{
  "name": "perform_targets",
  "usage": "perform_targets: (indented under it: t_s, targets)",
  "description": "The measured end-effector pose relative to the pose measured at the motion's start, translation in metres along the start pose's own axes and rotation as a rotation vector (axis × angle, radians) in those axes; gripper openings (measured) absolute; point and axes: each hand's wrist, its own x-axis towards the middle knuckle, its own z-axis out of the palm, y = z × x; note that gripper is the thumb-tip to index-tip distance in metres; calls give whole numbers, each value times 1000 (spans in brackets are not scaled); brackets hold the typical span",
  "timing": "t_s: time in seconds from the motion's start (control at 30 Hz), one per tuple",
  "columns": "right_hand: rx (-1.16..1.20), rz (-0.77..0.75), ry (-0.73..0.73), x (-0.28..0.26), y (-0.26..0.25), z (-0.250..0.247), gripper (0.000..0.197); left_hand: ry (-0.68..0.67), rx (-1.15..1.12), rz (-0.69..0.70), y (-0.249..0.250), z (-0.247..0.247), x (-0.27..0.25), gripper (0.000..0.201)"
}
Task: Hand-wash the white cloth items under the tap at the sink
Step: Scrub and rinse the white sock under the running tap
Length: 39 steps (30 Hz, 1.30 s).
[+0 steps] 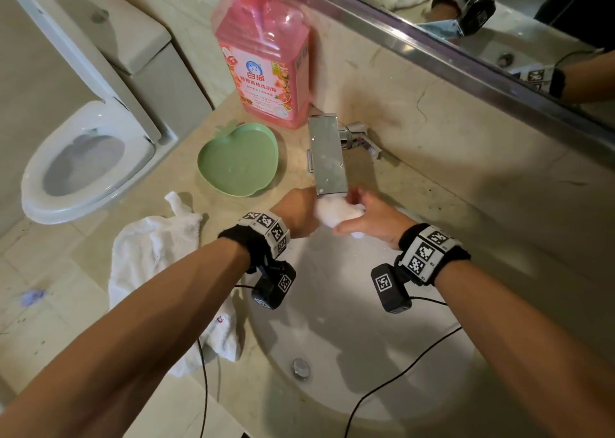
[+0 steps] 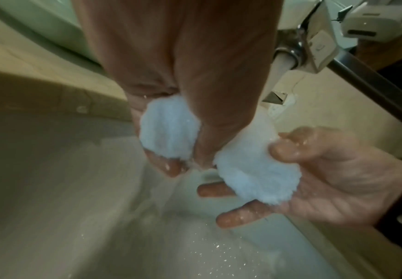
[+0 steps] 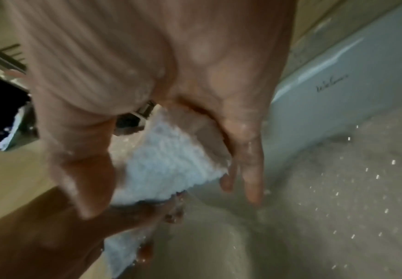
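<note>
A wet white cloth (image 1: pixel 332 216) is bunched directly under the chrome tap (image 1: pixel 327 158), over the sink basin (image 1: pixel 416 371). My left hand (image 1: pixel 307 211) grips its left end in a fist; in the left wrist view the cloth (image 2: pixel 169 132) bulges out between the curled fingers. My right hand (image 1: pixel 357 216) holds the other end, with the thumb (image 2: pixel 281 149) on top and the fingers underneath. From the right wrist, the cloth (image 3: pixel 166 166) sits between the right hand's thumb and fingers. Droplets speckle the basin. Two more white cloths (image 1: pixel 156 254) (image 1: pixel 221 334) lie on the counter to the left.
A green apple-shaped dish (image 1: pixel 238 158) and a pink detergent bottle (image 1: pixel 266 61) stand on the counter left of the tap. The drain plug (image 1: pixel 301 367) sits low in the basin. A toilet (image 1: pixel 83 158) is at far left, and a mirror (image 1: pixel 466 21) hangs behind.
</note>
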Motion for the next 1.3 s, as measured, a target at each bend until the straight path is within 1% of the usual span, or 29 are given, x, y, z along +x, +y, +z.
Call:
perform_targets:
  t_s: [0.07, 0.1, 0.13, 0.17, 0.23, 0.27, 0.33, 0.37, 0.4, 0.43, 0.5, 0.53, 0.57, 0.63, 0.67, 0.73, 0.77, 0.83, 0.9, 0.93, 0.97, 1.03, 1.07, 1.1, 1.13, 1.17, 1.2, 1.23, 1.3]
  targets:
    - [193, 81, -61, 6, -3, 8, 80, 100, 5, 53, -4, -5, -4, 38]
    - [241, 109, -84, 9, -6, 12, 85, 116, 14, 92, -4, -7, -6, 48]
    - [215, 110, -87, 11, -10, 16, 83, 99, 49, 106, -4, -8, -7, 55]
    - [127, 89, -80, 13, -14, 20, 72, 67, 105, 72, -3, -9, -9, 58]
    - [-100, 33, -64, 15, -22, 26, 32, 55, 246, -59, 2, -10, -11, 44]
    - [-177, 5, -60, 16, -24, 28, 22, 59, 273, -70, 4, -10, -12, 38]
    - [-279, -69, -48, 17, -27, 32, 24, 55, 268, -54, 6, -11, -13, 36]
    - [-389, -123, -38, 18, -27, 34, 27, 57, 289, -59, 9, -11, -11, 34]
    - [-552, -177, -34, 19, -27, 35, 28, 57, 315, -70, 10, -12, -10, 29]
    - [-714, -224, -25, 21, -25, 35, 27, 59, 324, -81, 13, -11, -8, 21]
    - [-933, -276, 8, 26, -21, 35, 15, 58, 297, -97, 18, -8, -5, 8]
    - [-1001, -293, 31, 28, -18, 34, 8, 44, 284, -110, 21, -8, -4, 6]
    - [-1046, -296, 63, 30, -14, 34, 5, 31, 281, -108, 23, -6, -4, 6]
    - [-1075, -268, 115, 31, -8, 35, 3, 15, 276, -77, 25, -3, 0, 13]
    - [-1057, -248, 130, 31, -5, 35, 7, -1, 260, -61, 26, -2, 1, 13]
    - [-1014, -204, 148, 30, 1, 34, 30, -33, 285, -15, 28, 2, 2, 10]
    - [-981, -193, 158, 31, 3, 34, 35, -32, 296, -10, 29, 4, 3, 8]
    - [-905, -161, 149, 31, 4, 31, 19, -44, 306, -70, 27, 7, 8, 8]
    - [-815, -112, 135, 32, 7, 29, 17, -88, 287, -131, 25, 5, 11, 15]
    - [-751, -92, 138, 33, 8, 28, 16, -107, 255, -137, 22, 3, 12, 19]
    - [-684, -90, 146, 33, 10, 26, 18, -110, 212, -108, 18, 2, 14, 34]
    - [-596, -79, 123, 30, 14, 21, 39, -154, 79, -52, 14, -4, 9, 64]
    - [-577, -67, 95, 27, 14, 19, 52, -170, -34, -71, 11, -8, 3, 71]
    - [-538, -54, 63, 25, 15, 18, 62, -165, -128, -86, 8, -13, -1, 68]
    - [-447, -24, 24, 21, 14, 17, 69, -155, -186, -82, 4, -16, -4, 59]
    - [-306, 8, -12, 18, 14, 17, 71, -138, -231, -51, 0, -19, -8, 50]
    - [-172, 45, -38, 16, 14, 18, 69, -126, -262, -4, -4, -21, -11, 45]
    - [-64, 64, -51, 14, 13, 19, 62, -123, -285, 38, -9, -23, -15, 48]
    - [20, 50, -23, 11, 9, 24, 45, -96, -346, 56, -14, -25, -25, 58]
